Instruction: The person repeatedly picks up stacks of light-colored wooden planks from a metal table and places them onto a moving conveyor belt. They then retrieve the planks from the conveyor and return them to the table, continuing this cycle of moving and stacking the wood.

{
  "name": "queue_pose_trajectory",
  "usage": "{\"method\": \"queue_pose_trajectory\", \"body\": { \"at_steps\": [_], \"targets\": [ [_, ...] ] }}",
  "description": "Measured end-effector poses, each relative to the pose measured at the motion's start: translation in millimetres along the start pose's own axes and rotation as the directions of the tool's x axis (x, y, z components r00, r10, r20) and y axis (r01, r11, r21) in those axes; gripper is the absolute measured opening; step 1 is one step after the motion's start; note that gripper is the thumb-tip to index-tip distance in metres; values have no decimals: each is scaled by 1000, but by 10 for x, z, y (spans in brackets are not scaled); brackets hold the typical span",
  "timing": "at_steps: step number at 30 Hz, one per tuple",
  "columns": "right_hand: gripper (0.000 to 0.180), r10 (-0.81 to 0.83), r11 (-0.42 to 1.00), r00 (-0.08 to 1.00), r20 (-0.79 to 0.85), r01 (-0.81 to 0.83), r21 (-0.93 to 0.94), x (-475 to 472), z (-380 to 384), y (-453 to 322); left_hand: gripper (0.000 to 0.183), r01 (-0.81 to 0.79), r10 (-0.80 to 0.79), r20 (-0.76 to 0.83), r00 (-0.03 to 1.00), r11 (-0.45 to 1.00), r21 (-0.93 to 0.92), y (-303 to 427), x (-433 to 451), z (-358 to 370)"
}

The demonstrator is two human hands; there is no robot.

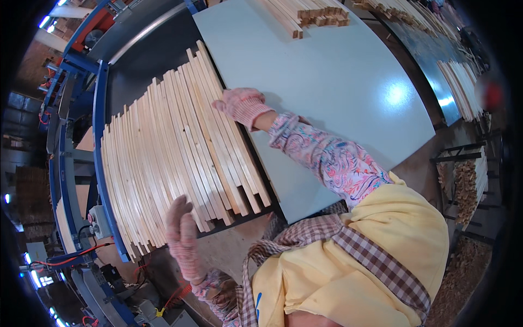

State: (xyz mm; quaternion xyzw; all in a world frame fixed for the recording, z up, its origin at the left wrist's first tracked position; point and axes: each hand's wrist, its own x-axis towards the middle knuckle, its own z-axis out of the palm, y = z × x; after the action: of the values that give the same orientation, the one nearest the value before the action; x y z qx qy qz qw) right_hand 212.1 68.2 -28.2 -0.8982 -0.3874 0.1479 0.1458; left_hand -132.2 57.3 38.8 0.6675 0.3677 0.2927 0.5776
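Observation:
Many long, pale wooden strips [163, 155] lie side by side on a dark machine bed [135, 73], their ends uneven. My right hand [242, 107], in a pink knitted glove, is at the outermost strips along the right side. Its thumb points over the wood; the other fingers are partly hidden, so a grip cannot be made out. At the near ends of the strips is my left hand [184, 235], in a similar glove. Its fingers are extended and slightly apart, with nothing held.
A blue machine frame [100, 143] with a grey control box [98, 221] borders the bed's left. A light grey tabletop [327, 77] adjoins it on the right, with stacked wooden strips [322, 14] at its far end. More strips [461, 90] lie on another table beyond.

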Motion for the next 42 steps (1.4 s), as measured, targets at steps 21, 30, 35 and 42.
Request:
{"method": "queue_pose_trajectory", "body": {
  "at_steps": [21,30,35,42],
  "targets": [
    [49,-34,937,983,178,-31,347,-244,-190,78,46,-102,72,-301,951,991,-84,-506,-206,-1465],
    [51,-207,833,978,-37,196,518,-282,55,208,32,-220,124,-572,811,970,-103,-349,286,-2340],
    [40,-37,764,970,242,-129,633,-209,-63,216,43,-128,199,-646,737,980,155,-623,698,-3160],
    [35,-169,937,982,-90,188,295,27,167,267,67,321,371,-465,804,388,864,-746,1389,-3760]
  ]
}}
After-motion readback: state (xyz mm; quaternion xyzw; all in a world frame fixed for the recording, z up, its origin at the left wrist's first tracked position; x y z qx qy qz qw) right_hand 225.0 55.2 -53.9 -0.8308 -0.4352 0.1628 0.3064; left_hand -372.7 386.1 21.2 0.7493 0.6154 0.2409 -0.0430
